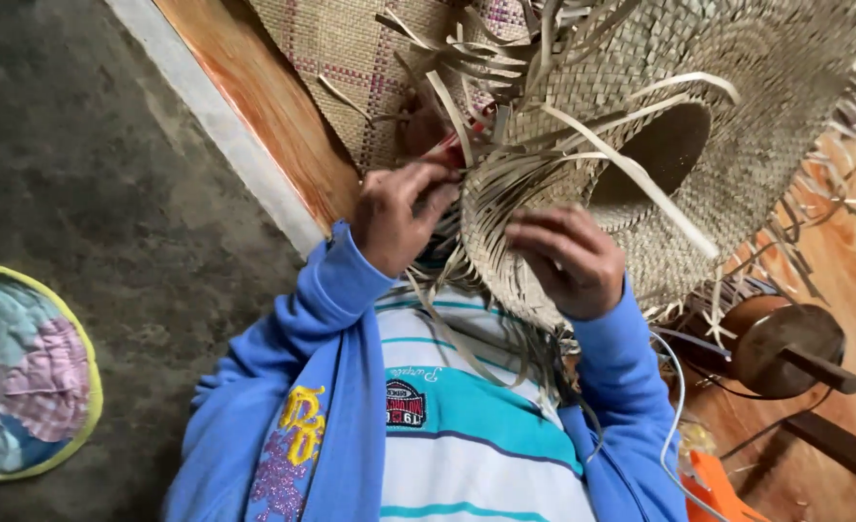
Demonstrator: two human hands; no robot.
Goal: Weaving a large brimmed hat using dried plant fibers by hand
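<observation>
Woven straw hat [699, 126] held in both hands.
Left hand [399, 217] pinches loose strips [505, 145]; right hand [568, 261] curls closed on the brim.

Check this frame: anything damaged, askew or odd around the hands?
Nothing looks damaged. The woven straw hat has loose unwoven strips sticking out at its edges, which reads as unfinished weaving, not breakage. The left hand pinches strips; the right hand rests on the weave.

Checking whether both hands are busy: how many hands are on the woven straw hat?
2. The left hand pinches loose strips at the straw hat's unfinished edge, left of the crown opening; the right hand presses on the woven brim below that opening. No other hands show.
</observation>
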